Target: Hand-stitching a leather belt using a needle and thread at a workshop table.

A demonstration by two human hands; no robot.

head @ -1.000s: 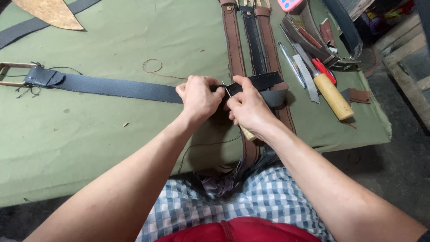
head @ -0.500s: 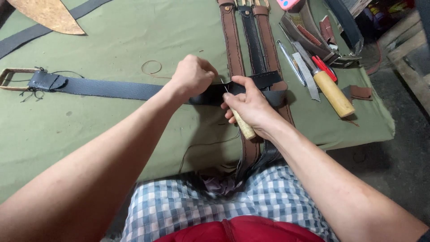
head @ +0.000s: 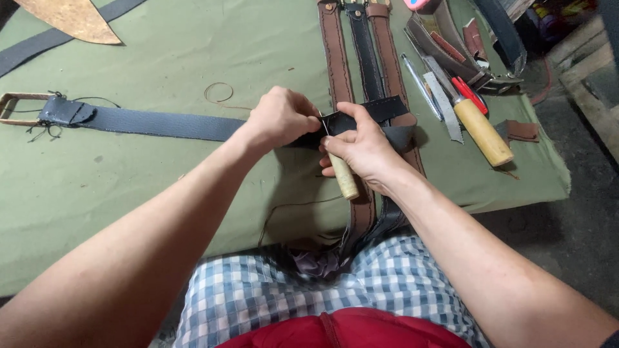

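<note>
The left hand (head: 278,119) is curled shut, pinching the dark strap (head: 155,122) where it lies across the green bench (head: 161,58). The right hand (head: 362,147) is closed around a wooden-handled awl (head: 343,177), fingertips also pressing the strap's folded end. Both forearms reach in from below, wrists close together. The strap runs left to a metal buckle (head: 16,106). Brown straps (head: 335,58) lie just beside the hands.

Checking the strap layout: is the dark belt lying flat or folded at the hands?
Folded: the dark belt lies flat leftward, doubling over between both hands.
</note>
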